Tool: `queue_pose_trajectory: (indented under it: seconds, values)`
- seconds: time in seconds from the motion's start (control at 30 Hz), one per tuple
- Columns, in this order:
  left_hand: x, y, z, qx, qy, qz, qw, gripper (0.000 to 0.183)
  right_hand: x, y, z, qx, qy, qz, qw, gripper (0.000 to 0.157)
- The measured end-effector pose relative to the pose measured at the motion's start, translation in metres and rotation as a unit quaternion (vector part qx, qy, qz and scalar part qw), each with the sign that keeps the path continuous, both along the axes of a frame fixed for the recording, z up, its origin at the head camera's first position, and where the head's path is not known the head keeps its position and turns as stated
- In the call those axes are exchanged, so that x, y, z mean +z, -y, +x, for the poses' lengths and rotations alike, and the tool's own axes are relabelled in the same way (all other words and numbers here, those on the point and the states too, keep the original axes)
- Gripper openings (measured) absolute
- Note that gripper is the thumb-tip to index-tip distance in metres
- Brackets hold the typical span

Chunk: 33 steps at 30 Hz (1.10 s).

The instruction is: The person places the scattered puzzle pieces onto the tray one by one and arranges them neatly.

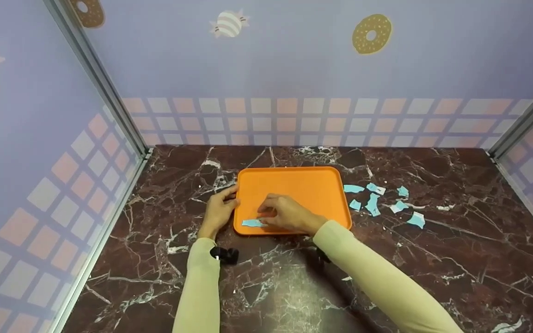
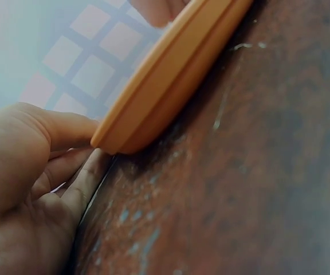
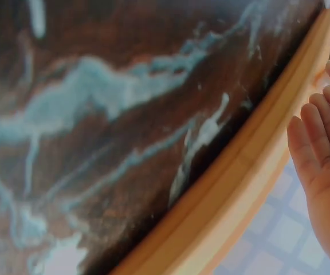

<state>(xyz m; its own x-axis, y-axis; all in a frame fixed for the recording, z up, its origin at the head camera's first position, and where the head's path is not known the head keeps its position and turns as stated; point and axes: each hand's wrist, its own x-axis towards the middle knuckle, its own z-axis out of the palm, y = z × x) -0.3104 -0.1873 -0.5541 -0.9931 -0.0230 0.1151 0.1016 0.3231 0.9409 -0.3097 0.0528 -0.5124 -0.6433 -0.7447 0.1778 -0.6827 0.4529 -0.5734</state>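
An orange tray [image 1: 294,185] lies on the dark marbled table. At its left edge my left hand [image 1: 219,210] grips the rim; in the left wrist view the thumb side meets the rim's top and other fingers reach beneath it. A narrow light-blue torn piece [image 1: 251,223] lies near the tray's front left corner. My right hand [image 1: 289,213] is over the tray, thumb close to that piece's right end and the other fingers raised above it. In the right wrist view, the fingers [image 3: 319,134] of this hand stretch out loosely beyond the tray's side wall.
Several torn blue and white pieces [image 1: 372,204] are scattered on the table [image 1: 442,259] to the right of the tray. Patterned panels [image 1: 289,69] enclose the table at the back and both sides.
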Motion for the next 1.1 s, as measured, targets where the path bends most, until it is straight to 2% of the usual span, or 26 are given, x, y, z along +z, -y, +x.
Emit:
queue_pose_trajectory:
  seconds: [0.27,0.47,0.77,0.97,1.1]
  values:
    - [-0.001,-0.002,0.0,0.022,0.008,0.0,0.9997,0.042,0.016,-0.024,-0.01,-0.046,0.022,-0.037,0.998,0.025]
    - [0.002,-0.001,0.001,0.033,0.006,0.001,0.9994,0.042,0.031,-0.055,-0.02,-0.072,0.029,-0.059,0.995,0.027]
    - [0.0,-0.001,0.004,0.033,0.007,0.011,0.9994,0.042,0.039,-0.118,-0.026,-0.127,-0.017,-0.069,0.989,0.027]
    - [0.0,-0.004,0.003,0.034,0.007,0.016,0.9993,0.041,0.043,-0.159,-0.026,-0.18,-0.011,-0.06,0.982,0.024]
    - [0.0,-0.006,0.002,0.033,0.005,0.014,0.9993,0.041,0.043,-0.181,-0.025,-0.192,-0.021,-0.054,0.98,0.023]
